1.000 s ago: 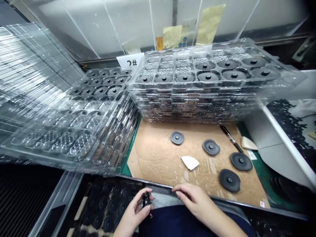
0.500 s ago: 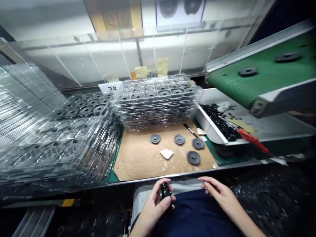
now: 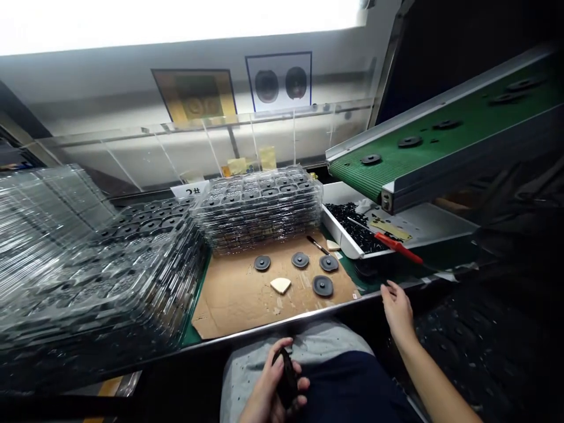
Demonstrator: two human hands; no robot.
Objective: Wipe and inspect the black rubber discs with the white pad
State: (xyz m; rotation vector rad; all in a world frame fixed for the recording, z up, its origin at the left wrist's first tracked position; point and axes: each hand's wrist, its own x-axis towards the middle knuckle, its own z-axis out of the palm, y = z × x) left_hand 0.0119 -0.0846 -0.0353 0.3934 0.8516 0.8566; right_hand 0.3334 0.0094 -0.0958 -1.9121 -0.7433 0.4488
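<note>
My left hand (image 3: 275, 382), low over my lap, is closed around a dark plastic part (image 3: 287, 379). Only its edge shows, and the fingers cover the rest. My right hand (image 3: 398, 306) is in the air past the table's front edge, near the red-handled tool (image 3: 399, 247). Its fingers are loosely bent and apart, with nothing visible in them. On the cardboard sheet (image 3: 233, 299) lie several dark round discs with raised centres, among them a front one (image 3: 323, 286) and a left one (image 3: 262, 263). A cream wedge-shaped pad (image 3: 281, 285) lies between them.
Clear plastic trays stand in stacks at the back (image 3: 259, 217) and left (image 3: 110, 264). At right, a white bin (image 3: 348, 238) holds small black pieces below a green conveyor (image 3: 352, 171) carrying discs. A black pen (image 3: 317, 245) lies by the bin.
My right hand has moved right and away from my left hand, toward the bin side. The left hand still grips the dark part, now turned more upright. The camera view has tilted up and shifted right.
</note>
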